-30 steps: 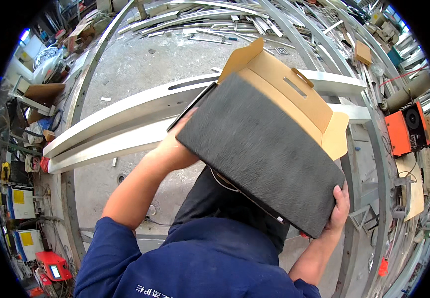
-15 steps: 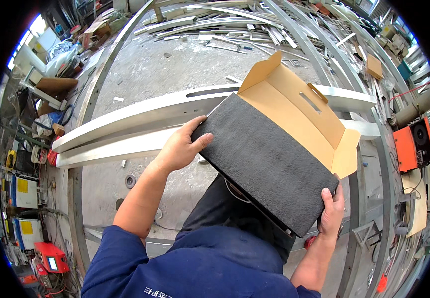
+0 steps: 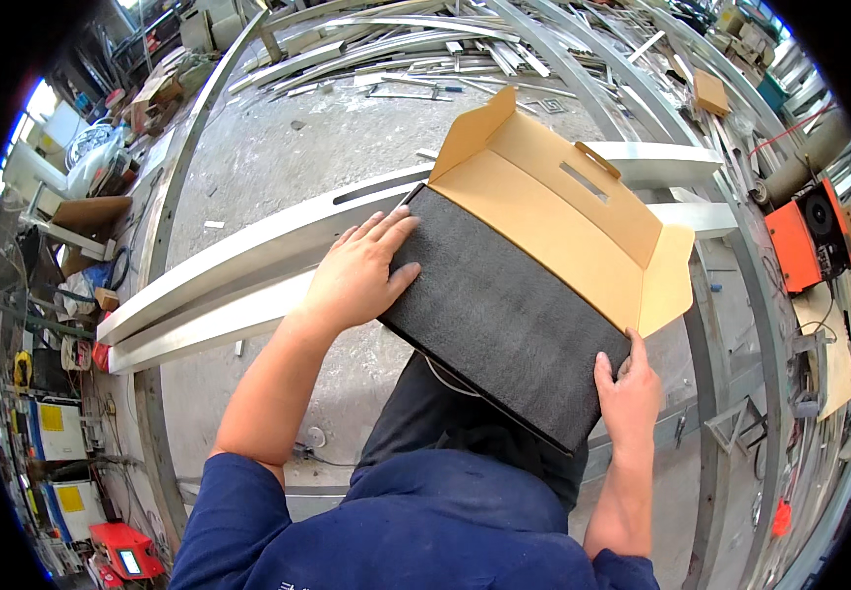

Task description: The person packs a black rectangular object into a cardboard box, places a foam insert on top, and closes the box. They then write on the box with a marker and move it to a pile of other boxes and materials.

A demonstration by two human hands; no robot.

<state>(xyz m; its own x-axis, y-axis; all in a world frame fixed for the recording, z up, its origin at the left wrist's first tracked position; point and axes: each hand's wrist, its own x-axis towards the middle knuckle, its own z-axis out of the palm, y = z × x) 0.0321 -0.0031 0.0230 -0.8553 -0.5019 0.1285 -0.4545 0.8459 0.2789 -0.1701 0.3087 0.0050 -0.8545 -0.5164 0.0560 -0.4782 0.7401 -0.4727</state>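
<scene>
A cardboard box [image 3: 522, 212] with its tan lid flap folded back is tilted over my lap, in front of the metal beams. Black textured foam sheet [image 3: 504, 305] covers the top of its inside. My left hand [image 3: 358, 270] lies over the box's left corner, fingers stretched out and thumb on the foam. At the right edge, my right hand [image 3: 630, 393] grips the box, thumb on top and fingers along its side. Whatever lies beneath the foam is hidden.
Two long silver beams [image 3: 238, 265] cross behind the box, resting on a metal frame [image 3: 715, 423]. Metal offcuts [image 3: 396, 49] are heaped on the far floor. An orange machine [image 3: 801, 241] stands at right, a red device with a screen [image 3: 128, 556] at lower left.
The box has shifted slightly left in the view. My left hand has moved from gripping the left edge to lying over the corner with fingers spread. My right hand has slid up its side.
</scene>
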